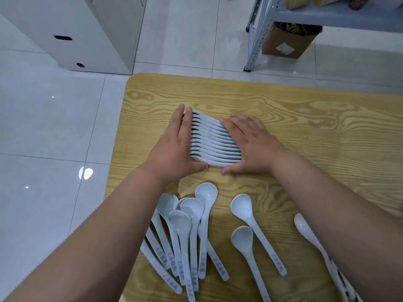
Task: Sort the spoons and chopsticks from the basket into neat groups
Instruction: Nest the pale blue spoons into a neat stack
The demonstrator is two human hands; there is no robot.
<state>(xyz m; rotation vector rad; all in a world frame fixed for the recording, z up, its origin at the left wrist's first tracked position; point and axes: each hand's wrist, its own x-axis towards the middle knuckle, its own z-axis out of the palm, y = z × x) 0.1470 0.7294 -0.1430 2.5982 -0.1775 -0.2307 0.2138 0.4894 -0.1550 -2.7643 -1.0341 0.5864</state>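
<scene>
From the head view, a cardboard box (287, 45) stood on the floor under a metal shelf (331, 17), with something dark and patterned showing at its open top. On the wooden desk (316, 131), a tight row of white spoons (214, 143) lay packed side by side. The left hand (174, 149) pressed flat against the row's left end, fingers straight and together. The right hand (254, 144) lay flat with straight fingers on the row's right end, thumb spread on the desk. Nearer the person, loose spoons (187, 232) lay overlapping in a pile, and two more spoons (246, 216) lay beside it.
</scene>
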